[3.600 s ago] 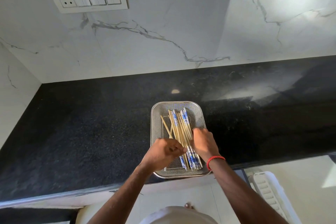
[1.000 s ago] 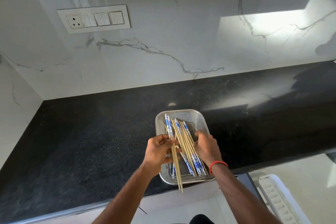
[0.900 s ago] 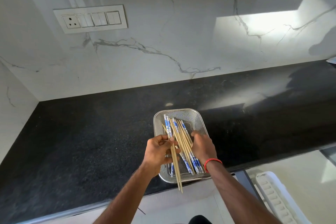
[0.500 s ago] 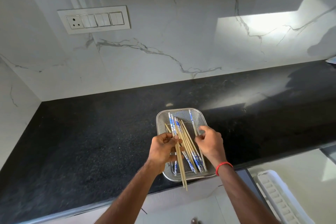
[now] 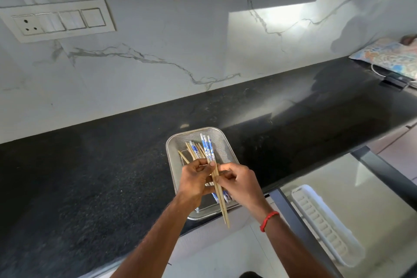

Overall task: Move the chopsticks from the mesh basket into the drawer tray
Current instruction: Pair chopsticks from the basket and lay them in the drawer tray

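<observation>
Bamboo tips of the pair of chopsticks you hold jut toward you past the near rim of the mesh basket, so the pair is lifted but not yet clear. Your left hand is curled narrowly around the pair at about mid-length, thumb pressed on top. Your right hand is also closed narrow, its fingertips pinching the same sticks just beside your left thumb.

To do this step well, square the two sticks together before you carry them: let the right fingers slide them until the tips line up, then give the whole hold to one hand. Keep the grip near the middle so neither end droops and snags the mesh.

Below and to your right, the white drawer tray sits in the open drawer, well apart from the basket; I judge you will want the sticks lying along its length, so turn your wrist on the way down rather than over the tray.

Farther out, the remaining chopsticks lie loose and crossed in the basket, blue-patterned ends toward the wall. The basket rests at the front edge of the black countertop; lift straight up so you do not nudge it off.
</observation>
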Available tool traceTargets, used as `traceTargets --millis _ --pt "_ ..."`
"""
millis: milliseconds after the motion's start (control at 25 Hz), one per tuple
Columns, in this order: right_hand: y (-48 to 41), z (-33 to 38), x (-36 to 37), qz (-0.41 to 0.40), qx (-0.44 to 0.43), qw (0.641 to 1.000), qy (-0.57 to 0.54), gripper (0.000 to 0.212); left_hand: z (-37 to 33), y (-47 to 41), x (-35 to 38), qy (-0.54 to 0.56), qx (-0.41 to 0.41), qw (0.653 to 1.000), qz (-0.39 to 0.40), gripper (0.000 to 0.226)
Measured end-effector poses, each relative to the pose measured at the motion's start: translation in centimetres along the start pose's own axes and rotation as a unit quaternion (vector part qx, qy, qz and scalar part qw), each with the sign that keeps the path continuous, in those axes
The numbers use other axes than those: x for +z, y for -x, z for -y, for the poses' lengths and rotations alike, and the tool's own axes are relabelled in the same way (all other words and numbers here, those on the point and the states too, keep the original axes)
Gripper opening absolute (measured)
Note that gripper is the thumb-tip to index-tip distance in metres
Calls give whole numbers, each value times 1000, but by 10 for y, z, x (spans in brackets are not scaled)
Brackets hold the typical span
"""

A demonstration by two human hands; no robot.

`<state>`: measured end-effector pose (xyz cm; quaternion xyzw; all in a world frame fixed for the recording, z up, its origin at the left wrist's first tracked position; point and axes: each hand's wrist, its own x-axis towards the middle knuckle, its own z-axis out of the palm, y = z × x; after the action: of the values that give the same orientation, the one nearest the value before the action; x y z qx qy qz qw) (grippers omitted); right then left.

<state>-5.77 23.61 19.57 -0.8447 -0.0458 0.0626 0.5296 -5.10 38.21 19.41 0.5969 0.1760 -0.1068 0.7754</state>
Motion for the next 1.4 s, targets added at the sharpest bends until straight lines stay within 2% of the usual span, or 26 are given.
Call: traceTargets --millis 200,400,560,920,1200,1400 --pt "6 -12 -22 -13 18 1000 -13 27 7 -2 29 2 -6 1000 28 10" --pt "16 -32 -57 0 11 1000 15 18 16 1 64 -25 -35 997 62 7" --pt "30 -51 -96 11 40 999 -1 16 27 12 100 -34 -48 993 103 16" --pt "64 -118 -172 -62 112 989 -69 17 61 22 193 -140 -58 978 141 17" --pt "67 -185 -244 -98 136 984 62 20 95 15 231 -184 -108 973 91 19" --pt "53 -231 -258 -60 156 970 176 13 130 12 250 -186 -127 971 77 19"
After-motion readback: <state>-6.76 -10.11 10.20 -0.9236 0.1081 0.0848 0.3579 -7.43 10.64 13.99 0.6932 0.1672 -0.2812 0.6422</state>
